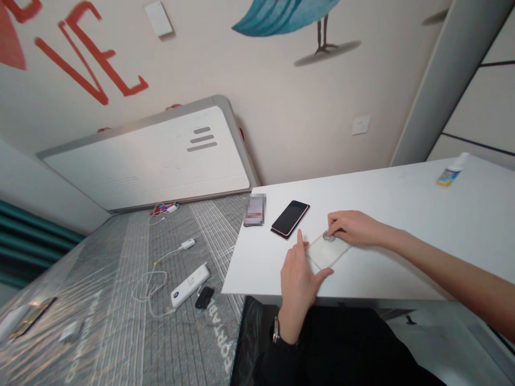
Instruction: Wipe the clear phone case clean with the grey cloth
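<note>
Soft, even indoor light fills the scene, bright without harsh glare; the flat white tabletop (402, 214) reads pale and nearly shadowless; only faint, diffuse shadows lie under the left hand (298, 279) and the right hand (354, 228); the glossy black smartphone (289, 219) shows a dull sheen; the plastic-wrapped grey mattress (120, 300) glints weakly; wide-angle distortion bends and tilts the edges; the lower-left corner is blurred; a small card (254, 210) is pixelated.

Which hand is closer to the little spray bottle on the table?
Right. The right hand rests on the clear case, on the side toward the spray bottle, though well short of it. The left hand is at the case's other side, farther off.
</note>
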A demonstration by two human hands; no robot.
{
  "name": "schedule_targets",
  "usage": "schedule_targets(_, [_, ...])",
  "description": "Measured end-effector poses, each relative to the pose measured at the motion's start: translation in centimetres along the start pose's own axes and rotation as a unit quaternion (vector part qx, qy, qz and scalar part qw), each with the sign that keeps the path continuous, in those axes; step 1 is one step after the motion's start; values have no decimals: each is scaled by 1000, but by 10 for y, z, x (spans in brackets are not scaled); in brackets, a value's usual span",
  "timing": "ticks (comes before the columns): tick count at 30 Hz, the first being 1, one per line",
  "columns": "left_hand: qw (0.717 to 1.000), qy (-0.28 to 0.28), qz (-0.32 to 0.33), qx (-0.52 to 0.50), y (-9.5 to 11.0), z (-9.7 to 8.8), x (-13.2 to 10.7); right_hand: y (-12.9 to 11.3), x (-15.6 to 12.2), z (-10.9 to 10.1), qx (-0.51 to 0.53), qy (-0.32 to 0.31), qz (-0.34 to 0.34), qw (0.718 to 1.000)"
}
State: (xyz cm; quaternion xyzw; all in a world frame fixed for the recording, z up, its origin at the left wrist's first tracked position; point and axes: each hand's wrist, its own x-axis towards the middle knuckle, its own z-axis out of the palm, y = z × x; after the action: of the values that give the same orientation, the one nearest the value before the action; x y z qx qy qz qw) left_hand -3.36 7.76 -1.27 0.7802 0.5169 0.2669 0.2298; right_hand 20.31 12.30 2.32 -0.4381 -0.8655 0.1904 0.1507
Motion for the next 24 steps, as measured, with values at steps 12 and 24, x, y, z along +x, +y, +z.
schedule_targets(12, [1000,2,6,-6,-1,1,-1,-13,-1,11,97,-57,-28,993])
schedule_targets(24, [1000,-1,6,-8,-1,-1,-1,-17,-9,23,121,-45,-28,991])
